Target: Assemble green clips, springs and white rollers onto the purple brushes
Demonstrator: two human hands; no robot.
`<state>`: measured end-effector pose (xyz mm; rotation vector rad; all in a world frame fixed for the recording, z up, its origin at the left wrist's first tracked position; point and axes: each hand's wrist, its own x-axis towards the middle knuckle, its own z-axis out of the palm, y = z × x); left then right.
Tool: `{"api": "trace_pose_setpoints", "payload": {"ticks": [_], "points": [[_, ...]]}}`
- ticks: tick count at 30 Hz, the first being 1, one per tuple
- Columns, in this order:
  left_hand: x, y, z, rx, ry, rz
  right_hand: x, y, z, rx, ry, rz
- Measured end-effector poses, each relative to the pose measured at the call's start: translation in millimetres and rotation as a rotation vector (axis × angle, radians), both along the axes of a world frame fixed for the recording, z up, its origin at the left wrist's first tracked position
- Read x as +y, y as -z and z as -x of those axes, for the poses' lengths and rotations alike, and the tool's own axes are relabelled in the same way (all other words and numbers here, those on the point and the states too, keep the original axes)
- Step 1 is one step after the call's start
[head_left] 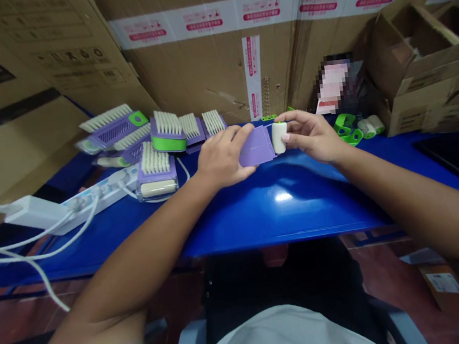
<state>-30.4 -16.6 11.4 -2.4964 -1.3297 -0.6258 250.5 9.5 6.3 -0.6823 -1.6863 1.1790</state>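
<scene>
My left hand (227, 153) is closed round a flat purple plastic piece (256, 147), which looks like the body of a brush. Between the thumb and fingers of my right hand (311, 135) is a short cream roller (279, 137) with a green end. The roller is at the right end of the purple piece; whether they are joined I cannot tell. Left of my left hand lie several purple brushes (167, 125) with pale bristles, and one nearer brush (157, 166) has a cream roller along its front. Green plastic parts (347, 129) and loose cream rollers (371, 126) lie beyond my right hand.
A white power strip (100, 195) with plugs and cables occupies the left of the blue table (275, 216). Tall cardboard boxes (202, 65) stand along the back. Open cartons (423, 64) and a dark flat object (453, 156) are at the right.
</scene>
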Motion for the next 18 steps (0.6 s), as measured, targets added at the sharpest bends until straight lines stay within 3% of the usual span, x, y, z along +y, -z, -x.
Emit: {"api": "trace_pose_setpoints", "payload": {"ticks": [10, 18], "points": [[-8, -3.9, -4, 0.048, -0.018, -0.053, -13, -7.6, 11, -0.039, 0.187, -0.148], [-10, -2.3, -7, 0.063, -0.039, -0.096, -10, -7.9, 11, -0.044, 0.201, -0.032]]}}
